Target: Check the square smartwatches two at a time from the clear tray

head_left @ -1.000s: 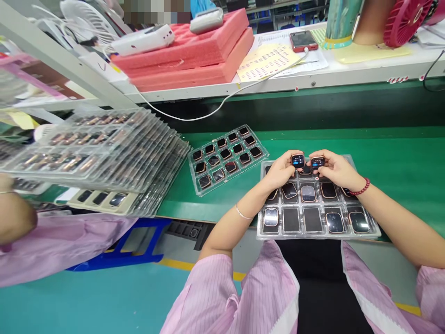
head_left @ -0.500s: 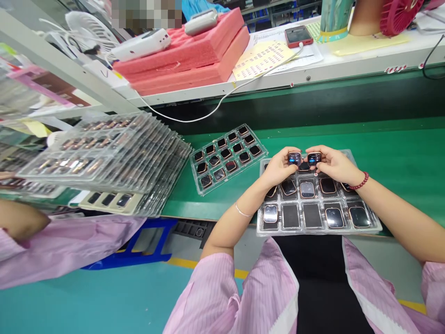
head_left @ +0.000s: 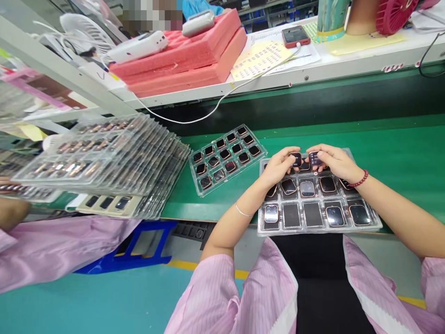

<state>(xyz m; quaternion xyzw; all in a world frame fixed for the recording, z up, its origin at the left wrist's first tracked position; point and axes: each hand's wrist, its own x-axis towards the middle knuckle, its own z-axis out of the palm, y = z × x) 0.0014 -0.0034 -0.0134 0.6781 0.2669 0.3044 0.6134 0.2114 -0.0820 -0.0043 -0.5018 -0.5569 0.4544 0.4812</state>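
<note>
My left hand (head_left: 281,164) is closed around a smartwatch body (head_left: 295,159), its thumb over the lit screen. A second smartwatch body (head_left: 316,158) with a lit screen sits in my right hand (head_left: 332,162), the thumb resting at its upper edge. Both are held side by side, a little apart, above the far edge of a clear plastic tray (head_left: 320,231). Strapless watch bodies lie in the tray's pockets, among them one with a pale, shiny screen (head_left: 307,189). Two pockets in the near row show only dark bottoms. My fingers hide part of the far row.
Left of my arm lies another clear tray (head_left: 222,157) of dark-screened watches. A tall stack of filled trays (head_left: 139,157) stands beyond it, with a co-worker's pink sleeve (head_left: 66,246) nearby. Pink foam blocks (head_left: 187,60), a phone (head_left: 295,35) and a white cable (head_left: 222,99) are on the shelf.
My left thumb has moved onto its watch's screen, and my right thumb has shifted upward. The screen pictures have changed. At the left, the co-worker's arm has moved slightly.
</note>
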